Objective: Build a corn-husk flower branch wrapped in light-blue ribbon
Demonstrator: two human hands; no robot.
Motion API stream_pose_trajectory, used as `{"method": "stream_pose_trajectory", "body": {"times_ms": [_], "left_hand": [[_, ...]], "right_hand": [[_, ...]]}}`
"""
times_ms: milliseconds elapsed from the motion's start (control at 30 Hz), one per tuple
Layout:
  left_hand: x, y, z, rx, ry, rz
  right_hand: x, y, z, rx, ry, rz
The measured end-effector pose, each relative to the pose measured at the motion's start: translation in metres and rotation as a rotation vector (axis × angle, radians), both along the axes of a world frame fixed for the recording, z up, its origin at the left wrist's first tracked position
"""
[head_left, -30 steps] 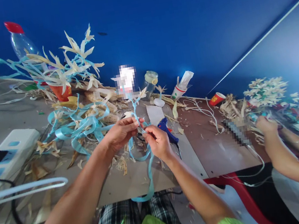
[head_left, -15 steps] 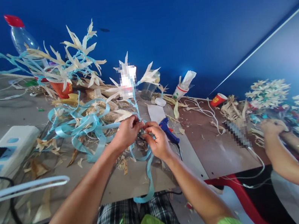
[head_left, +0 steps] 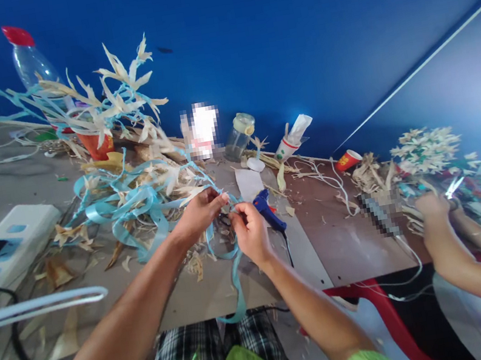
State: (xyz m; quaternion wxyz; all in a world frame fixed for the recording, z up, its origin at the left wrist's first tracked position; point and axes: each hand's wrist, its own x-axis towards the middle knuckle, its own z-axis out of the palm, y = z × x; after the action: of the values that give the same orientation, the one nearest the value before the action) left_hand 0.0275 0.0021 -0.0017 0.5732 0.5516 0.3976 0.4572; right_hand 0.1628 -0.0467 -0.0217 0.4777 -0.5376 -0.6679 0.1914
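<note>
My left hand (head_left: 202,214) pinches a blue-wrapped stem (head_left: 203,176) that leans up and left, its pale dried-husk flowers overlapping the pile behind. Just to the right, my right hand (head_left: 250,230) has its fingers closed at the lower end of the same stem, where the light blue ribbon (head_left: 239,288) hangs down over the table edge. A small dark thing shows between the hands; I cannot make out what it is. Left of them lies a tangle of blue ribbon (head_left: 136,203) and husk flowers. A blue glue gun (head_left: 269,211) lies right beside my right hand.
On the left are a white power strip (head_left: 23,232), a red cup (head_left: 96,144) with flower stems and a plastic bottle (head_left: 34,64). A lidded jar (head_left: 240,137) stands by the wall. At the far right, another person's hands (head_left: 434,206) work near scissors (head_left: 454,187).
The flower stem has swung from upright to leaning left, turned between my fingers. Both my hands stay close together. At the right, the scissors have come into sight by the other person's hands.
</note>
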Motion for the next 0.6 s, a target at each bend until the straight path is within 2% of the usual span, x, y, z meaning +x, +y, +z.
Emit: {"method": "stream_pose_trajectory", "body": {"times_ms": [67, 133, 200, 400, 500, 600], "left_hand": [[-0.0011, -0.0001, 0.001, -0.094, -0.25, -0.049], [-0.0024, 0.0001, 0.0035, -0.2, -0.485, -0.019], [-0.004, 0.0007, 0.0061, -0.282, -0.622, 0.019], [-0.0069, 0.0017, 0.0077, -0.311, -0.754, -0.034], [-0.0066, 0.0019, 0.0077, -0.291, -0.782, -0.005], [-0.007, 0.0026, 0.0083, -0.281, -0.75, 0.046]], "right_hand": [[0.0013, -0.0006, 0.0036, 0.039, 0.021, -0.046], [0.0027, -0.001, 0.0064, 0.061, 0.031, -0.052], [0.0032, -0.0015, 0.0074, 0.068, 0.031, -0.025], [0.0028, -0.003, 0.0026, 0.062, 0.025, 0.104], [0.0043, -0.0028, 0.0006, 0.025, -0.003, 0.185], [0.0063, -0.0022, 0.0023, 0.053, -0.021, 0.226]]}}
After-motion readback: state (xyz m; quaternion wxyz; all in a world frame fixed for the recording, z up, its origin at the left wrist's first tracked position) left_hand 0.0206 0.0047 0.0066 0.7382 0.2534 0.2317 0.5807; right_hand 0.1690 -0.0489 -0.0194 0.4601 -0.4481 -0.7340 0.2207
